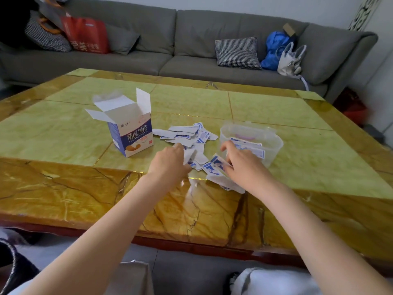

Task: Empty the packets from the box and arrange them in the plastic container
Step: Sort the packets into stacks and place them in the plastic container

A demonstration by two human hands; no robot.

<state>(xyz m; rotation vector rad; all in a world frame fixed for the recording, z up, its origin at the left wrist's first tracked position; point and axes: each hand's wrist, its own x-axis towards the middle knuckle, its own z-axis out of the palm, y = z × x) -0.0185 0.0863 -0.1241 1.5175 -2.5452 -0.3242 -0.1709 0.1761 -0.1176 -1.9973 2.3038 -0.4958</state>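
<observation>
Where the green panels meet the amber border of the table [276, 107], a loose heap of packets [187, 135] lies spread out, white wrappers printed in blue whose small print is too fine to read. At nine o'clock from the heap, just beside it, stands the box [133, 133], upright with its top flaps open; its blue and white front carries large Chinese characters over the Latin line "CHUANGKOUTIE" and a picture of a plaster. At three o'clock from the heap sits the plastic container [274, 143], clear and lidless, with several packets already lying flat inside.

The left hand [168, 161] rests on the near edge of the heap, at its six o'clock, with fingers bent down onto the wrappers; whether it grips one cannot be told. The right hand [244, 160] lies at the near rim of the container, fingers curled around a few packets that fan out beneath the palm toward seven o'clock.

Beyond the table, at twelve o'clock, runs a grey sofa [191, 28] with a checked cushion [237, 52]. At ten o'clock on it lies a red bag [86, 35] with white Chinese lettering, and at two o'clock a blue bag [274, 47] and a white handbag [290, 60].
</observation>
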